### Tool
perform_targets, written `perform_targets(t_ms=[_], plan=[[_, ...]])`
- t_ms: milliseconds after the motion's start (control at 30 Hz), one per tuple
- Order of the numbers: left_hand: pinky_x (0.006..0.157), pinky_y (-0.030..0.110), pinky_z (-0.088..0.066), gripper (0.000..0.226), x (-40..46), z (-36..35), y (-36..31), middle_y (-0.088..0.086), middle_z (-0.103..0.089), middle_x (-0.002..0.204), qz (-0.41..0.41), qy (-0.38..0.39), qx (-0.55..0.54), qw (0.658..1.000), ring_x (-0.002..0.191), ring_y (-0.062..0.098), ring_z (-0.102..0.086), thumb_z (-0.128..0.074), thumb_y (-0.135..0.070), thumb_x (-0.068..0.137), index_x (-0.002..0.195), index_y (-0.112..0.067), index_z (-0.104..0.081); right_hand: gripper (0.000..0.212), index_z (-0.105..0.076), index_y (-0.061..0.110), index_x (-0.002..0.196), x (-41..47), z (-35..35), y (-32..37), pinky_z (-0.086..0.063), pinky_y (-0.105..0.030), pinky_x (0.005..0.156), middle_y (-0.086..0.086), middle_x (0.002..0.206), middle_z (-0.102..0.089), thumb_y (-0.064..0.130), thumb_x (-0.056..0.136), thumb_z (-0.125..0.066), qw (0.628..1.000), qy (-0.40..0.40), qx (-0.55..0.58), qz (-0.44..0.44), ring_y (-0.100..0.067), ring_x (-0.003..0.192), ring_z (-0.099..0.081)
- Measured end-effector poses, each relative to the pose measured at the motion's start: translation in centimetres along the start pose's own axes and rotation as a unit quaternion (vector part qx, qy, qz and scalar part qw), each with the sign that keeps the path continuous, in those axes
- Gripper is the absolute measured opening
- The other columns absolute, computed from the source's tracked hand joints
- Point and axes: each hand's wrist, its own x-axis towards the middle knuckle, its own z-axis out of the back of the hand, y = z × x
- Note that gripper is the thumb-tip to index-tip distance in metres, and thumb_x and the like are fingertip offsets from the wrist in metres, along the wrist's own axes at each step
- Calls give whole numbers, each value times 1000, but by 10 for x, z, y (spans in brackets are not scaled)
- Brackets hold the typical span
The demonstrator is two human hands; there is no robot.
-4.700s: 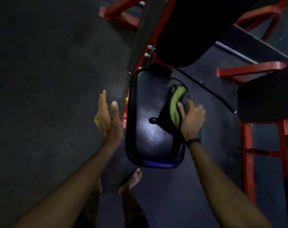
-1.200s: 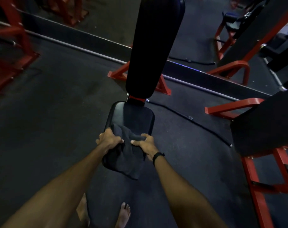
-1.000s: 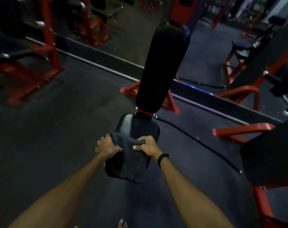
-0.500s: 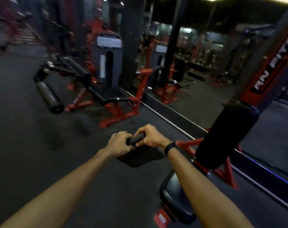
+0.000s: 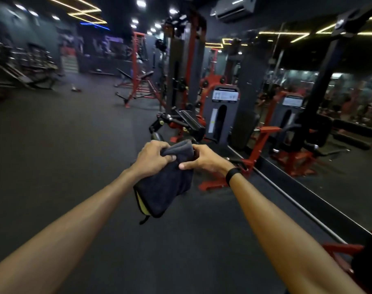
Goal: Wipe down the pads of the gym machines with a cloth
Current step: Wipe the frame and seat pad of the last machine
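Between my two hands hangs the cloth (image 5: 166,187), left hand (image 5: 153,159) and right hand (image 5: 204,159) both pinching its top edge. I'd refold it clean-side out before reaching the machine (image 5: 181,124) beyond my grip.

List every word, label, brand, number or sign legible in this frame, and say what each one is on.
No text can be read here.
White instruction placard on the grey weight-stack machine: print too blurred to read.
Its mirrored copy in the wall mirror: blurred too.
Grey wall air conditioner: no brand legible.
Dark grey folded cloth with yellow lining, held by both hands: no label shows.
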Motion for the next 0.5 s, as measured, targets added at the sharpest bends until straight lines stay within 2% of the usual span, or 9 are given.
perform_targets(t_ms=[67,100,167,233,300,367,500], plan=[[71,43,-53,15,-9,26,9,2,-69,74,6,-40,-23,999,78,24,-67,-72,-35,75,78,-20,-70,63,-64,11,127,11,-19,15,-55,-32,97,-1,120,-72,22,71,-92,999,37,0,6,-11,113,-66],[72,45,-54,16,-12,36,13,6,-71,77,11,-57,-38,998,77,21,-66,-74,-29,78,81,-14,-72,61,-65,12,124,15,-24,19,-55,-33,97,0,117,-73,21,70,-92,999,46,-13,8,-11,111,-67],[75,45,-55,11,-20,55,19,11,-74,82,21,-92,-50,994,75,15,-64,-77,-19,83,85,-9,-72,55,-68,11,116,24,-36,25,-56,-39,96,-2,112,-75,22,68,-93,998,57,-31,13,-15,107,-69],[76,44,-55,9,-28,74,25,12,-74,85,38,-119,-45,991,76,17,-65,-77,-15,86,87,-8,-72,44,-71,6,107,34,-42,31,-57,-41,92,-7,104,-76,16,69,-92,997,69,-35,17,-19,100,-71],[75,43,-55,9,-38,91,32,13,-74,86,58,-150,-30,987,79,21,-67,-76,-15,87,87,-7,-72,30,-71,4,92,42,-45,41,-56,-30,73,-5,87,-75,15,72,-90,995,78,-56,27,-13,80,-69],[75,42,-54,10,-45,104,37,14,-73,87,73,-162,-19,984,80,22,-67,-75,-15,88,87,-6,-71,24,-65,11,78,47,-46,49,-45,-23,58,-2,74,-66,18,75,-89,995,72,-61,38,-9,66,-60],[69,39,-49,15,-71,125,51,9,-69,79,127,-156,23,979,76,23,-61,-76,-17,87,85,-4,-69,23,-65,20,75,68,-60,63,-44,-31,65,-5,75,-64,21,75,-89,986,89,-98,101,-16,70,-58]])
